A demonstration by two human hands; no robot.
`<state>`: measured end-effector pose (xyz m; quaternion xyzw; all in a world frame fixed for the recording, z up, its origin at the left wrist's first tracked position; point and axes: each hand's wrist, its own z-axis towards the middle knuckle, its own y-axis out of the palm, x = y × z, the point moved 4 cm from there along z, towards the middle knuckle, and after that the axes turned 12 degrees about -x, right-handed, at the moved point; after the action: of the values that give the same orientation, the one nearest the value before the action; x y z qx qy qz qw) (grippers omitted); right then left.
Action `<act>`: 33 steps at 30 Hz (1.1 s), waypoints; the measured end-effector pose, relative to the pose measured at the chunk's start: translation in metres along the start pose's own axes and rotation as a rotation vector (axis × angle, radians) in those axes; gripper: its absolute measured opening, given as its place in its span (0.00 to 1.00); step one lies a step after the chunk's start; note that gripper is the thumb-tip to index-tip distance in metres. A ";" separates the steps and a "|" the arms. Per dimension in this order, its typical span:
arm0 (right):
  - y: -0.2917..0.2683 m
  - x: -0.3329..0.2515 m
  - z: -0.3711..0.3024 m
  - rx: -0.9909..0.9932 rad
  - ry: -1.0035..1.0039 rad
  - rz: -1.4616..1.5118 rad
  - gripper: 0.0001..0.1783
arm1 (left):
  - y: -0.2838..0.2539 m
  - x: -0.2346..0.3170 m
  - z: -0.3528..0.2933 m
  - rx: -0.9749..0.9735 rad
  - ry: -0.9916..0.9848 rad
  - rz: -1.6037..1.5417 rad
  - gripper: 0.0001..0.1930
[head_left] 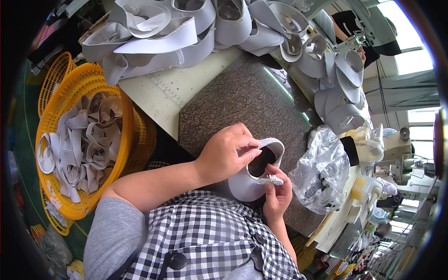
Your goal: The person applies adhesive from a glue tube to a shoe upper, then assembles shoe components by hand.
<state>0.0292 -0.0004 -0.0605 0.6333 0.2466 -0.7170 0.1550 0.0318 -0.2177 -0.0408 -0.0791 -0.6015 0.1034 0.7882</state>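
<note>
A white shoe upper (242, 187), curved into a ring with a dark opening, is held in front of my body over the near edge of the stone slab. The thumb and fingers of my left hand (225, 153) pinch its far rim from the left. My right hand (278, 195) is at the right side of the opening, with fingertips reaching into it. A small crumpled whitish piece (272, 180) is between that hand's thumb and fingers, against the rim. What it is made of is not clear.
The speckled stone slab (224, 100) lies on a pale table. White uppers (158, 39) are heaped along the back, with more (343, 79) at right. A crumpled clear plastic bag (322, 172) is beside my right hand. At left stands a yellow basket (128, 154) of uppers.
</note>
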 end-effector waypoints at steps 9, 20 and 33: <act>0.002 -0.002 0.004 -0.079 -0.059 -0.149 0.14 | -0.003 -0.006 0.012 -0.130 -0.142 -0.176 0.03; 0.006 -0.010 0.007 -0.103 -0.124 -0.382 0.15 | -0.003 -0.018 0.041 -0.443 -0.306 -0.323 0.04; 0.006 -0.020 0.003 -0.100 -0.148 -0.395 0.12 | -0.002 -0.033 0.029 -0.278 -0.401 -0.486 0.07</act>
<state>0.0330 -0.0083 -0.0417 0.5096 0.3891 -0.7650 0.0604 -0.0049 -0.2282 -0.0632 -0.0182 -0.7541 -0.1566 0.6376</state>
